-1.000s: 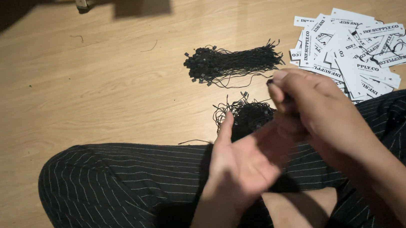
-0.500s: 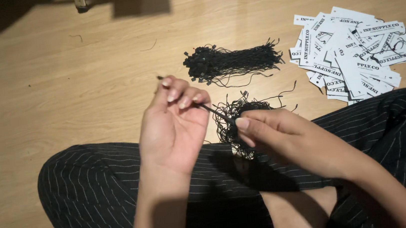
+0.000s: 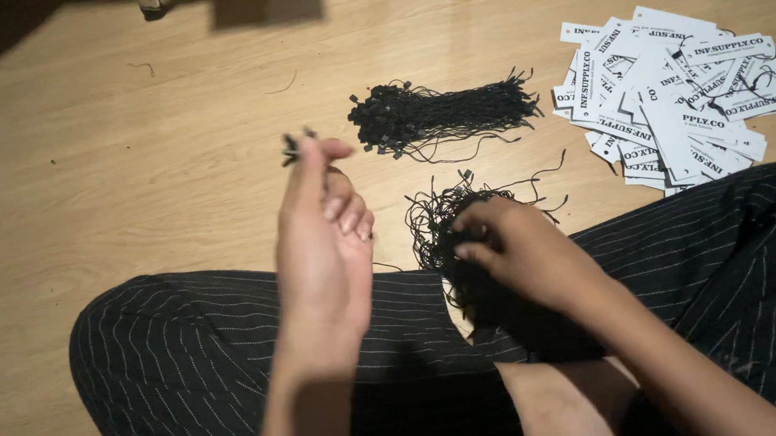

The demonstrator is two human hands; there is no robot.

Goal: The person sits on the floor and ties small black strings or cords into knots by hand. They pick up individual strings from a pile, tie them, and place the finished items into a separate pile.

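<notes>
At the centre of the frame, my left hand (image 3: 322,234) is raised, pinching the small black plastic end of a tag string (image 3: 292,145) between thumb and fingertips. Just right of it, my right hand (image 3: 516,248) grips the loose tangle of thin black strings (image 3: 436,218) lying against my pinstriped trouser leg (image 3: 182,365). Above lies a tidy bundle of black strings (image 3: 439,112); white printed paper tags (image 3: 673,92) are heaped at upper right on the pale wooden floor (image 3: 65,165).
</notes>
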